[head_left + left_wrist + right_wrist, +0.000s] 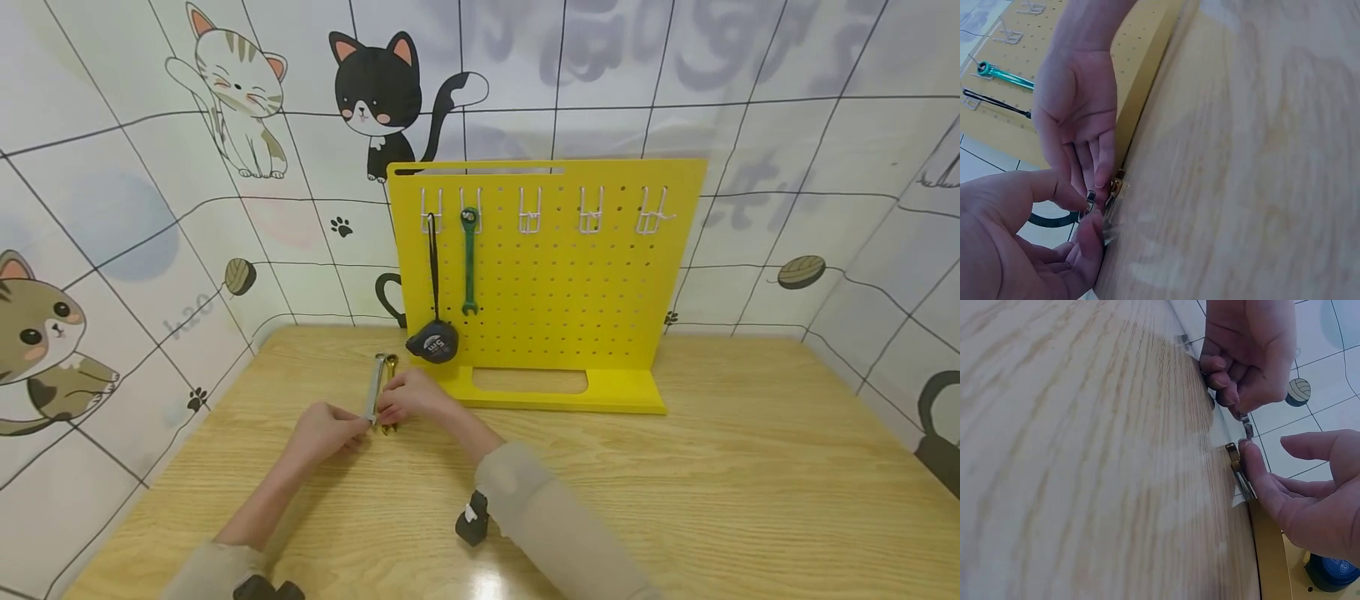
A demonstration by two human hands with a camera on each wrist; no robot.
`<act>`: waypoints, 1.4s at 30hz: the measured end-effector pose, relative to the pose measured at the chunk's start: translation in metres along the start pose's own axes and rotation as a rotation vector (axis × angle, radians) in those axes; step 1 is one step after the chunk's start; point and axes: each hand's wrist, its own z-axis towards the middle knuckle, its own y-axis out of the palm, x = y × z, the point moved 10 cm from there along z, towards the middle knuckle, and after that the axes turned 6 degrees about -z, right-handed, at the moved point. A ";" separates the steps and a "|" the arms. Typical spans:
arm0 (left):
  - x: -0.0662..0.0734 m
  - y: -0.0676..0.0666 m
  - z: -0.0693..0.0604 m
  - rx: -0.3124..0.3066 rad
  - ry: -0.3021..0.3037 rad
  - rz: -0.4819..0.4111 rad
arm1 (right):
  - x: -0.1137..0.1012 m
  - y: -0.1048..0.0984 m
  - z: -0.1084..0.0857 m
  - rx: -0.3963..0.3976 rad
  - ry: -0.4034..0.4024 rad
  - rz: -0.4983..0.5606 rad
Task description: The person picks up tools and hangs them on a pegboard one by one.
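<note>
My left hand point(321, 435) pinches the near end of a silver wrench point(374, 385) between thumb and fingertips; that end also shows in the left wrist view. Beside it on the right lies a gold wrench point(392, 364), on the wooden table. My right hand point(411, 395) is over the gold wrench, partly covering it. From the right wrist view, its fingers point(1266, 487) are extended along the gold wrench point(1235, 459), with the thumb held apart. Whether those fingers touch the silver wrench as well, I cannot tell.
Behind the hands stands a yellow pegboard point(555, 292) with several white hooks. A black tape measure point(437, 342) and a green wrench point(469, 262) hang from its left hooks. The wooden table point(720, 492) meets cat-printed walls at the back and left.
</note>
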 end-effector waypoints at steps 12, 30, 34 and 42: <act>0.000 0.018 -0.007 -0.185 -0.049 -0.277 | 0.006 -0.003 0.004 0.123 0.015 0.044; 0.005 0.040 -0.016 -0.414 -0.054 -0.461 | 0.005 -0.001 0.004 0.149 -0.005 -0.092; 0.007 0.043 -0.015 -0.417 -0.053 -0.481 | 0.005 -0.004 0.003 0.154 -0.011 -0.101; 0.023 0.048 -0.017 -0.451 -0.009 -0.524 | -0.013 -0.015 -0.004 0.183 -0.070 -0.013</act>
